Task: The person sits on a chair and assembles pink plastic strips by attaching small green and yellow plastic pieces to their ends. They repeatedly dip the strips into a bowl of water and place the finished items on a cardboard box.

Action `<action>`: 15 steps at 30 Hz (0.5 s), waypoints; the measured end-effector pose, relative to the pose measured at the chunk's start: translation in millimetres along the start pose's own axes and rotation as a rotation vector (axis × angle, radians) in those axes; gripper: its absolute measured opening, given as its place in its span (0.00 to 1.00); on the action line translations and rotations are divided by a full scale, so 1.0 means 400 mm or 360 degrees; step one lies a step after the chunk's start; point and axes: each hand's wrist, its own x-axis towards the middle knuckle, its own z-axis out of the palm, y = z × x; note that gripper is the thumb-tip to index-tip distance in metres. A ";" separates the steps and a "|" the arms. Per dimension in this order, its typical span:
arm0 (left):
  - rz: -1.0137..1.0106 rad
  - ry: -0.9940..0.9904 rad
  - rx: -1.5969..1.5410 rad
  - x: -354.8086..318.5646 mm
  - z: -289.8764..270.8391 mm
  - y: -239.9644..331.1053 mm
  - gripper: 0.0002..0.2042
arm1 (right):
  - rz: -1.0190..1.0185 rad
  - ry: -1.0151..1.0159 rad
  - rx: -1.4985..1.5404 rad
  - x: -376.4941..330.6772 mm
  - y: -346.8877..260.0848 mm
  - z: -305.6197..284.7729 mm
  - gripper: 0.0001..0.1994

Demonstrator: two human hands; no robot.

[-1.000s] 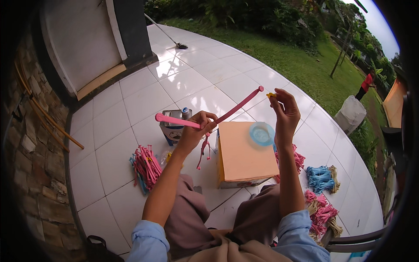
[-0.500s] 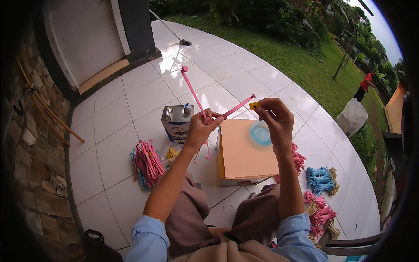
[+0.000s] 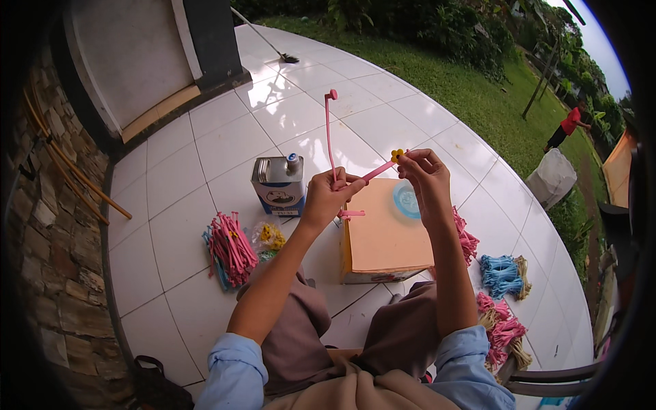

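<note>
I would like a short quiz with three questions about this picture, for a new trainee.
1. True or false: the left hand holds pink sticks.
2. What small thing does the right hand pinch at a stick's tip? A) a blue lid B) a yellow flower C) a brush
3. Fill in: the round blue lid lies on top of the orange ____.

Key
1. True. One stick stands upright, one slants to the right hand.
2. B.
3. Box. A metal can stands on the tiles to its left.
</note>
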 end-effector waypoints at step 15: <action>0.0146 0.0023 0.0227 -0.009 0.005 -0.005 0.23 | -0.0252 -0.0269 -0.0828 -0.020 0.024 0.041 0.06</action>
